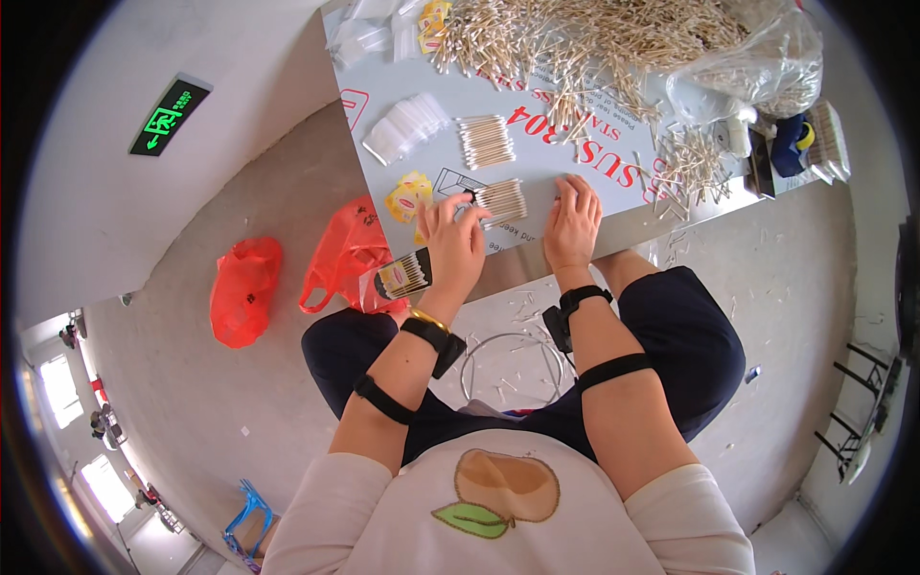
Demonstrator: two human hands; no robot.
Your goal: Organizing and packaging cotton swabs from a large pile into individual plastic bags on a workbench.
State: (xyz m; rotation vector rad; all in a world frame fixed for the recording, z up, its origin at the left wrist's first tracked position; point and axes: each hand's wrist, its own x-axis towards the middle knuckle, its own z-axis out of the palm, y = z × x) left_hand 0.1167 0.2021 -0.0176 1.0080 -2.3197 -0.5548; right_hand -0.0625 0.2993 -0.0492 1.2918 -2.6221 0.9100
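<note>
with the left hand (pixel 452 247) loosely spread at the near swab row (pixel 504 201) and the right hand (pixel 572 228), fingers together, beside it, light nudges best align tips.

The bare left hand (pixel 450 240) is at the near edge of the flat grey tabletop (pixel 460 94), close to its left corner, fingers bent and spread. The bare right hand (pixel 573 225) sits farther right along that edge, back upward, fingers loosely together. The left forearm (pixel 395 362) and right forearm (pixel 610 337) converge forward.
</note>
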